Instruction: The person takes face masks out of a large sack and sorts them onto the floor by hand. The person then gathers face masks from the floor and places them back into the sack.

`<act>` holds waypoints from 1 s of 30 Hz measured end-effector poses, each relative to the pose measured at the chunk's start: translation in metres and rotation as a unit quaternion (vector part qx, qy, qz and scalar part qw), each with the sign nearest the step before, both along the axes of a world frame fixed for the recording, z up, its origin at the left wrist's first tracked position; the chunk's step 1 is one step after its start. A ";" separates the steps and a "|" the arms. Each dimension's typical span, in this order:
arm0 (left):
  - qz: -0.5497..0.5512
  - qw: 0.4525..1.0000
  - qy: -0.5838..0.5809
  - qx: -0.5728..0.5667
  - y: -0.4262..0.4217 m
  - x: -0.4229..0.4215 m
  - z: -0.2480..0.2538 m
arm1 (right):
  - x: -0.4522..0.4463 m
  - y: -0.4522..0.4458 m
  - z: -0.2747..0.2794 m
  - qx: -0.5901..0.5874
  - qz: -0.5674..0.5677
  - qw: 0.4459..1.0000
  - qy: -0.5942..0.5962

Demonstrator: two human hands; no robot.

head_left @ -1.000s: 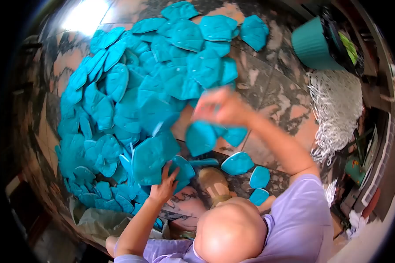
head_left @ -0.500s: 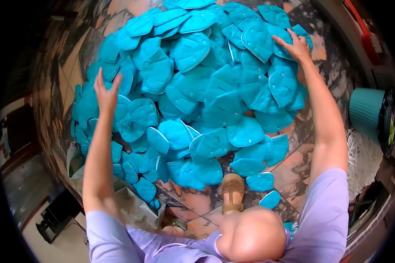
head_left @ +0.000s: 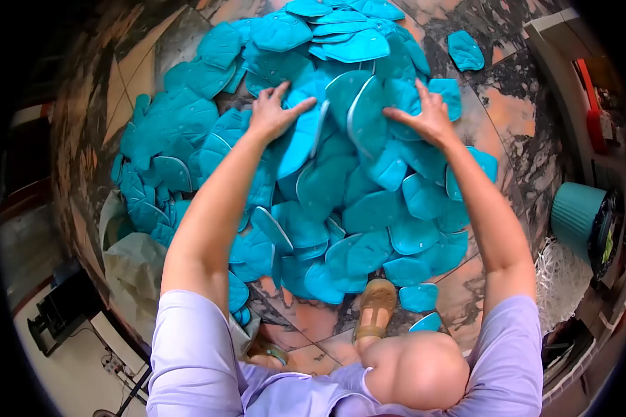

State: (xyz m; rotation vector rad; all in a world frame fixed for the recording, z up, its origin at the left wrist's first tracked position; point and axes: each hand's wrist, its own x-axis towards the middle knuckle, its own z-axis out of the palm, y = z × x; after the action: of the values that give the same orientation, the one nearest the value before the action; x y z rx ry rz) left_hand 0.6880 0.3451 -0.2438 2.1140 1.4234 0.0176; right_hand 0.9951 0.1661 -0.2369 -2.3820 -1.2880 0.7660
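A wide heap of turquoise padded pieces (head_left: 368,212), shaped like folded face masks with pale edges, covers the floor before me. My left hand (head_left: 273,117) lies against the heap's upper middle with its fingers spread, touching a tilted piece (head_left: 306,128). Opposite it, my right hand (head_left: 426,117) also has its fingers stretched apart over the pieces on the right. Between the two hands, a few pieces (head_left: 368,118) stand up on edge. Neither hand is closed around anything.
One loose piece (head_left: 465,51) lies apart at the upper right of the marble-patterned floor (head_left: 508,104). A pale sack (head_left: 135,271) sits at the left, beside the heap. To the right stand a teal bin (head_left: 576,219) and white stringy material (head_left: 560,281). My sandalled foot (head_left: 377,306) is at the front edge.
Both hands have come inward from the heap's sides, closer together. Pieces have bunched and tilted up between them, and one piece now lies alone at the upper right.
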 end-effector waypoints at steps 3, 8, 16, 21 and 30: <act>-0.069 0.995 -0.070 -0.033 -0.011 -0.044 -0.023 | -0.057 -0.005 -0.009 0.088 0.010 0.987 0.137; -0.016 0.977 -0.160 -0.140 -0.056 -0.096 -0.020 | -0.149 -0.024 -0.016 0.139 -0.020 0.950 0.278; 0.175 0.731 -0.554 -0.358 -0.147 -0.169 0.021 | -0.278 -0.041 0.040 0.004 -0.039 0.849 0.527; 0.200 0.542 -0.712 -0.399 -0.186 -0.235 0.081 | -0.339 -0.043 0.084 -0.016 0.058 0.858 0.510; 0.264 0.557 -0.711 -0.339 -0.194 -0.364 0.100 | -0.458 0.008 0.166 -0.063 0.133 0.841 0.521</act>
State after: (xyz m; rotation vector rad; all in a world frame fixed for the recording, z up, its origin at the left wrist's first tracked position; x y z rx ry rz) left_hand 0.3237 0.1512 -0.1437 0.4217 0.6437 0.9912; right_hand 0.5373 0.1739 -0.0710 -1.3714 -1.0419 1.9025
